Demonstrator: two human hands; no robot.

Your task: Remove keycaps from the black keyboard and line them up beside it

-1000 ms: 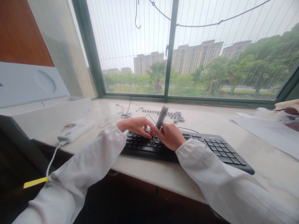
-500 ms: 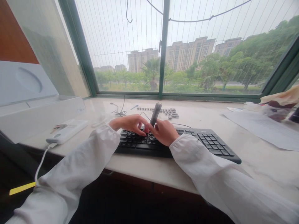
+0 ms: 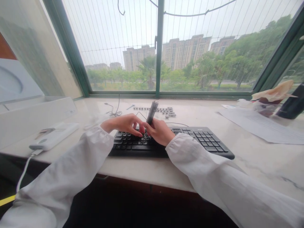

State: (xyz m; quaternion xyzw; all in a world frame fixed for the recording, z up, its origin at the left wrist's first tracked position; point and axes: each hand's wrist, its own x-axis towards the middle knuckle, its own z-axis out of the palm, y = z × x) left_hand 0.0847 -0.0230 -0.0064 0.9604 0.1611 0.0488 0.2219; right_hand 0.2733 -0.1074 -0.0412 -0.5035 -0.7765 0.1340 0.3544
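A black keyboard [image 3: 211, 148] lies on the pale stone counter, some keys at its centre-left looking different from the rest. My right hand [image 3: 162, 131] is closed round a dark brush [image 3: 152, 112], its bristle-like end pointing up and away from the keys. Over the keys, my left hand [image 3: 129, 123] hovers with bent fingers and a gap between thumb and forefinger; no object shows in it. Its fingertips are beside my right thumb, close to the keys. Small loose keycaps [image 3: 163, 110] lie in rows behind the keyboard, partly hidden by the brush.
A coiled cable [image 3: 115, 113] and a thin blue stick [image 3: 130, 107] lie behind my left hand. On the left are a white power bank [image 3: 54, 136] and a white box [image 3: 35, 117]; on the right, paper sheets [image 3: 258, 126] and a dark bottle [image 3: 291, 103]. A window stands behind.
The view has swung slightly right, so everything sits further left. My hands keep nearly the same pose over the keyboard, and the brush stays in my right hand.
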